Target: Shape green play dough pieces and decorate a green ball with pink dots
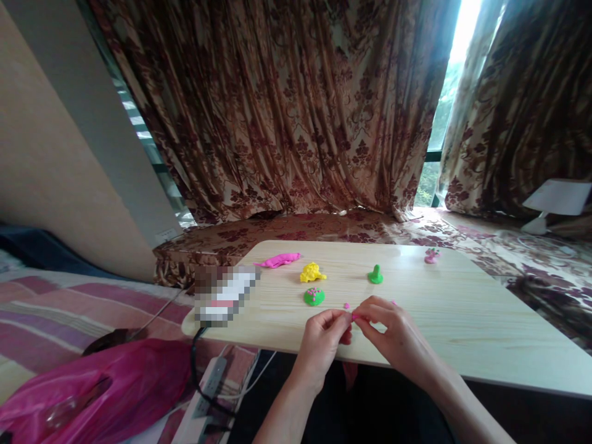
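Observation:
Both of my hands meet over the front edge of the wooden table (457, 333). My left hand (324, 339) and my right hand (393, 327) are pinched together on a tiny bit of pink modelling clay (354, 316). Just beyond the fingertips lies a small pink clay ball (346, 306). Another pink speck (393, 303) shows behind my right hand. To the left sits a green clay dome (314, 297) dotted with pink bits. Behind it is a yellow clay lump (312, 272), and a green clay stem on a round base (376, 275) stands further right.
A pink clay strip (279, 260) lies at the table's back left, near a blurred-out white item (226, 299) with a black cable. A pink clay figure with green bits (431, 255) stands back right. A pink plastic bag (106, 388) and a power strip (210, 382) are at lower left.

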